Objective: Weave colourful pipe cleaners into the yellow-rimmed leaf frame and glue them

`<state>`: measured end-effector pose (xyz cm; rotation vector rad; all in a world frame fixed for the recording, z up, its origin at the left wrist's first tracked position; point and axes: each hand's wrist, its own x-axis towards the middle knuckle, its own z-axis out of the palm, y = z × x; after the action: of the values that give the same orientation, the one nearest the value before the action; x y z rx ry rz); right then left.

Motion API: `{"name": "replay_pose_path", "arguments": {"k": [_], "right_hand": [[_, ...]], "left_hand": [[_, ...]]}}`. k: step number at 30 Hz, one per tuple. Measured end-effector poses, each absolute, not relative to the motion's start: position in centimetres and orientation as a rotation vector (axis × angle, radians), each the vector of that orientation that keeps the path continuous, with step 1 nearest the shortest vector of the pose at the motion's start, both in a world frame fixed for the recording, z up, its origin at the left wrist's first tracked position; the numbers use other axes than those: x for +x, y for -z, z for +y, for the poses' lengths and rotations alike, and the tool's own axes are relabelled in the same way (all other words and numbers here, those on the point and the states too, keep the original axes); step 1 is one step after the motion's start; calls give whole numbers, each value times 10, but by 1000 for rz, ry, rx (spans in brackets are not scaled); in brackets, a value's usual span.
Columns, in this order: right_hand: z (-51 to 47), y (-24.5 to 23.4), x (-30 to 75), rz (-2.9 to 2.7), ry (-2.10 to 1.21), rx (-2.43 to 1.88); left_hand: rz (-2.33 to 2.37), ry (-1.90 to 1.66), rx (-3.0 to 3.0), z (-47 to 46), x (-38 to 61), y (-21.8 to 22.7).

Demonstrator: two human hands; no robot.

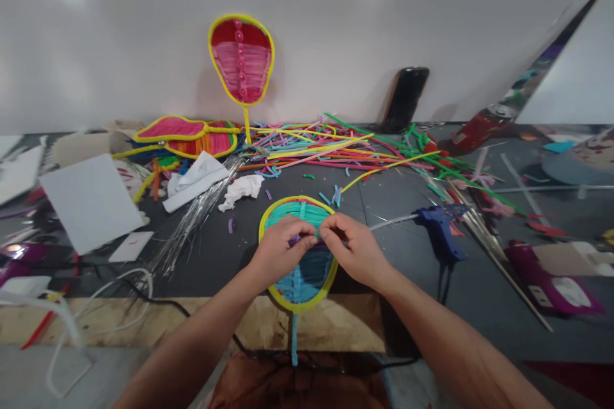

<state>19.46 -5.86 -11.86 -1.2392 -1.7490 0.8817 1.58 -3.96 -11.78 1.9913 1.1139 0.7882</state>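
Both hands, the left hand and right hand, pinch together on the blue fan near the surface's front edge, keeping it steady.

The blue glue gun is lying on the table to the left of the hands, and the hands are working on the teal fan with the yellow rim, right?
Not quite. The blue glue gun lies to the right of the hands, as the head view shows. The left hand and right hand do both rest on the teal fan with the yellow rim.
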Motion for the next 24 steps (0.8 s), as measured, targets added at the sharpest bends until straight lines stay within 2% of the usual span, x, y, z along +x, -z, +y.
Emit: {"name": "replay_pose_path", "arguments": {"k": [5, 11, 17, 24], "right_hand": [[-60, 118, 193, -1637, -955, -1202], [-60, 116, 193, -1724, -874, -1134], [-60, 118, 193, -1715, -921, -1116], [-58, 119, 194, -1826, -1006, -1157]], "left_hand": [[1139, -883, 1669, -41, 19, 121], [1045, -937, 1362, -41, 19, 113], [1006, -802, 1554, -40, 12, 111], [963, -733, 2137, -36, 8, 102]]}}
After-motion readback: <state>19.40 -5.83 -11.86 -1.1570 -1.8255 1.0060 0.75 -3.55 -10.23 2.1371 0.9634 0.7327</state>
